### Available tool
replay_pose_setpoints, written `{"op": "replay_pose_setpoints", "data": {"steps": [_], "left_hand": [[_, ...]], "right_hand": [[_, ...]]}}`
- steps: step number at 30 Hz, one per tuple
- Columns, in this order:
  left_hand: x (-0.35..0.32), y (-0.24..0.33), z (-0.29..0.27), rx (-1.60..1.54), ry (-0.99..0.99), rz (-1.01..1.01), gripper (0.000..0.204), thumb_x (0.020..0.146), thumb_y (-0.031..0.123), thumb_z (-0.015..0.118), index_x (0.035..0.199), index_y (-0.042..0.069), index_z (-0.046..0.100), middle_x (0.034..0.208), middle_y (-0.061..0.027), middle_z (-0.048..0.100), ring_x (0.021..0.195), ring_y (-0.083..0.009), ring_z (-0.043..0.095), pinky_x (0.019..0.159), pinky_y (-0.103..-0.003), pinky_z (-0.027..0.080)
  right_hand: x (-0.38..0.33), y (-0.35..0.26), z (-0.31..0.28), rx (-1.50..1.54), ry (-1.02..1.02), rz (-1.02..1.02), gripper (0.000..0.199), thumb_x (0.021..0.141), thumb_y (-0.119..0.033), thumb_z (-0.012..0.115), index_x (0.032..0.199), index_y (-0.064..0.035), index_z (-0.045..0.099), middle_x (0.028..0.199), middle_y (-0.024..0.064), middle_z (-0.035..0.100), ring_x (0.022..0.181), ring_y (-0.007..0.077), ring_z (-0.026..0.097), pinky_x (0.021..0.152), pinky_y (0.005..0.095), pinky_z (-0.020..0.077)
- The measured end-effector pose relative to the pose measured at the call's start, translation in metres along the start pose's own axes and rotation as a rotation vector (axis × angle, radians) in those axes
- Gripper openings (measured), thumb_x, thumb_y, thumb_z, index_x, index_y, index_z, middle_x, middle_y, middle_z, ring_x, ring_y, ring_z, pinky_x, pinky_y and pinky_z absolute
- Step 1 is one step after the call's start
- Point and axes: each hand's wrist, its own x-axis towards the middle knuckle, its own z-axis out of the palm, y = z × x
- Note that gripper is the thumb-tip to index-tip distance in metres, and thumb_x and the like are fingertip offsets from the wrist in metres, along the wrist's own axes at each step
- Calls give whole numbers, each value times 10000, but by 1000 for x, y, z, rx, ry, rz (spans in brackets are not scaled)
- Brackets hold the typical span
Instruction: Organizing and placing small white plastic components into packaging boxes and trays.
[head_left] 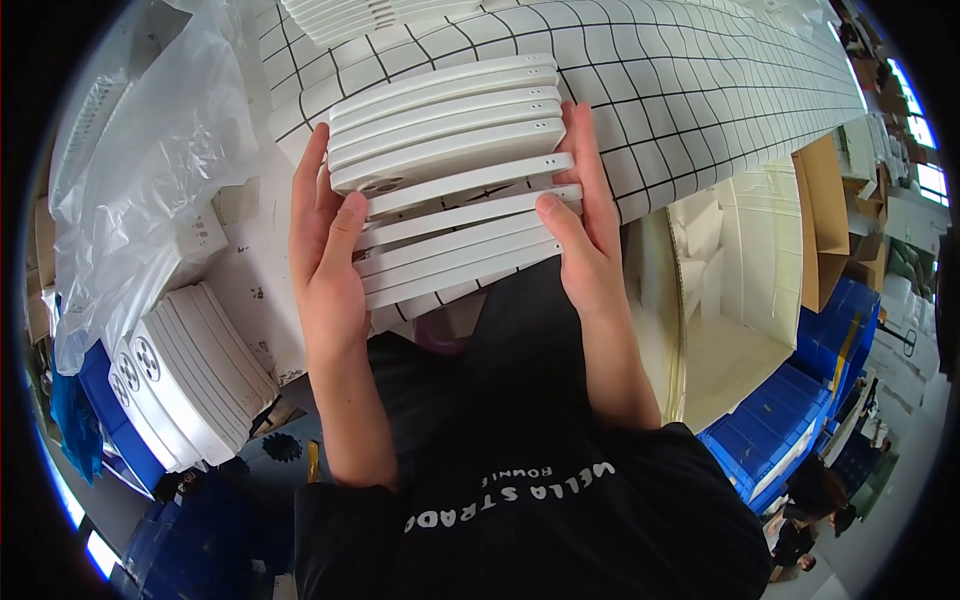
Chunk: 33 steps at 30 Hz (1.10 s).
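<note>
White panels (460, 184): a row of thin, round-cornered slabs on edge, between the two hands at the near side of the checked cloth (690, 110); whether they rest on it or are lifted, I cannot tell.
Left hand (325, 255): closed against the left ends, its thumb on the nearer slabs and its fingers reaching along the far ones.
Right hand (595, 235): clasping the right ends, thumb tip on a middle slab, fingers extended toward the far group.
Gaps: the far slabs sit tight together; the middle ones stand apart and slightly tilted, with near ones close again.
Step in hand: apparently gathering the row and evening it up.
Next move: seems to call for level pressure from both sides, so that the loose middle slabs close up without slipping.
Left side: another panel stack (205, 370) leans below a clear plastic bag (160, 150).
Right side: a pale-lined box (740, 350) lies near a blue crate (765, 430).
</note>
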Motion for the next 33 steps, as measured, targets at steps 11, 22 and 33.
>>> {"op": "replay_pose_setpoints", "data": {"steps": [11,22,33], "left_hand": [[8,-19,2,-6,-1,88,717,1008,425,452,1570,14,280,1544,-206,418,1412,-297,428,1176,-395,316],[9,-30,3,-14,-35,219,809,959,469,474,1567,-18,257,1516,-200,411,1404,-295,419,1181,-387,293],[2,-18,15,90,-81,237,895,936,549,431,1582,-38,237,1606,-248,316,1477,-309,335,1221,-428,225]], "right_hand": [[18,12,-10,-105,44,-70,795,965,-107,588,1627,-8,158,1625,171,265,1460,247,342,1189,367,289],[21,14,-17,-90,78,-108,735,902,-132,625,1553,-23,301,1646,165,175,1455,289,329,1182,437,288],[21,15,-24,-81,8,-97,794,876,-190,625,1574,-16,288,1639,177,240,1499,302,283,1219,437,218]]}}
